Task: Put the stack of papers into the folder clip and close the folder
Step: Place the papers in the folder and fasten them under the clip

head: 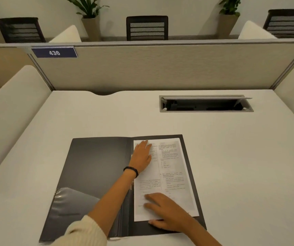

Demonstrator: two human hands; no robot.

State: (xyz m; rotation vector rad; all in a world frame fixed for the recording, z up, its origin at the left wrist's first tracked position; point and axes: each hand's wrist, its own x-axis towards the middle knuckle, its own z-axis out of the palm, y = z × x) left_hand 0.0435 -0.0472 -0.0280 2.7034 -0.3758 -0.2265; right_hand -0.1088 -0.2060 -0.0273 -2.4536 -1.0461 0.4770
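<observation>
A dark grey folder (92,167) lies open flat on the white desk in front of me. A stack of printed white papers (174,176) rests on its right half, left edge against the spine. My left hand (141,155) lies flat, fingers together, on the upper left part of the papers beside the spine, a black band on the wrist. My right hand (167,213) presses flat on the lower part of the stack, thumb over the bottom edge. The clip along the spine is mostly hidden under my left arm; a thin metal strip (131,185) shows.
The folder's left cover has a clear plastic pocket (71,203) at its lower part. An open cable box (205,103) is set into the desk at the back right. A beige partition (160,68) with a "436" sign closes the far side; side dividers stand left and right.
</observation>
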